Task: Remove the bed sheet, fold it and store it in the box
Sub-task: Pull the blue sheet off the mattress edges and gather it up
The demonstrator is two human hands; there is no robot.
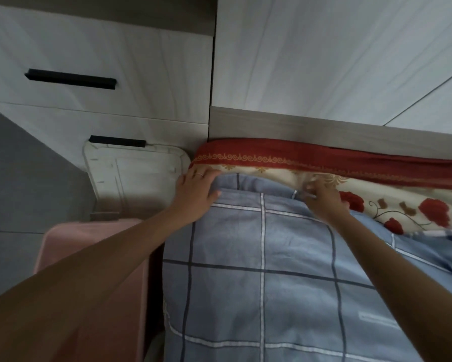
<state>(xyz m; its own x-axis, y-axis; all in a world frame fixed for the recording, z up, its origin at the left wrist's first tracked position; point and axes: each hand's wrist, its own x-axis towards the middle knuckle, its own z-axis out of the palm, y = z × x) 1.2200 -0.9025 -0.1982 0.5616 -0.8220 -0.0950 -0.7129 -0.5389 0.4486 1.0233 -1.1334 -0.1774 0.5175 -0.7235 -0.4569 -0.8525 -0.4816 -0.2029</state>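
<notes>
A blue checked bed sheet (261, 257) covers the bed in the lower middle of the head view. Its top edge meets a cream and red flowered cloth (376, 202) with a red border, which lies along the headboard. My left hand (197, 190) rests at the bed's upper left corner, fingers spread over the edge where the two cloths meet. My right hand (324, 197) pinches the blue sheet's top edge a little to the right. A white plastic box (130, 178) with its lid on stands on the floor just left of that corner.
White drawers with black handles (70, 79) stand behind the box. A wood-grain headboard (324, 126) and wall panel run along the top right. A pink cloth (94, 257) hangs at the bed's left side. Grey floor (23, 165) shows at far left.
</notes>
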